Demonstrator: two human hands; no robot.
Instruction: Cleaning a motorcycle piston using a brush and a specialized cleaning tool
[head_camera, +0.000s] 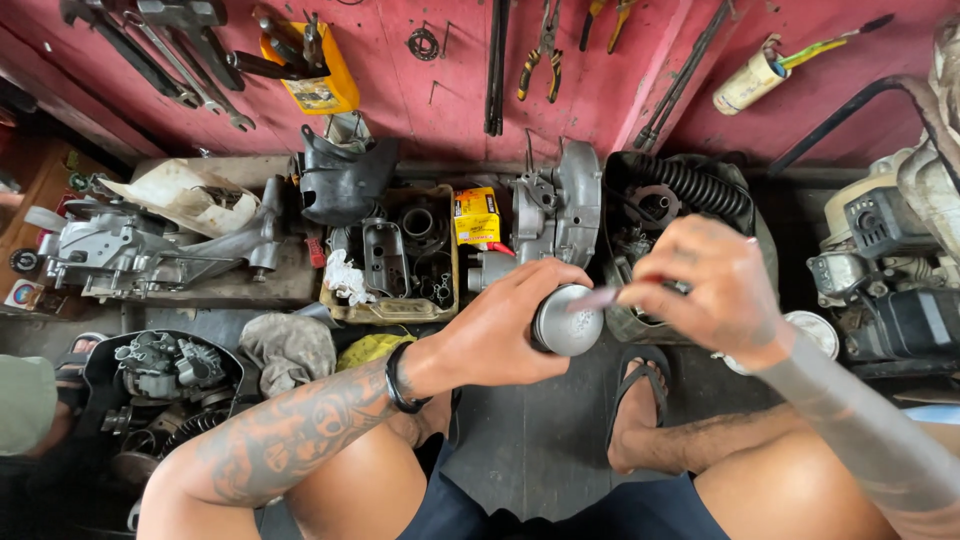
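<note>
Left grip (495, 325) wraps the grey piston (566, 320); right grip (715, 290), wrist bent, pinches a thin tool (597, 297).

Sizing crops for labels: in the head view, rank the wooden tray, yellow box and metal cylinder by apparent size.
1. Wooden tray
2. Metal cylinder, held in the left hand; nearer the camera, so it looks bigger
3. Yellow box, close to the cylinder, so unsure
</note>
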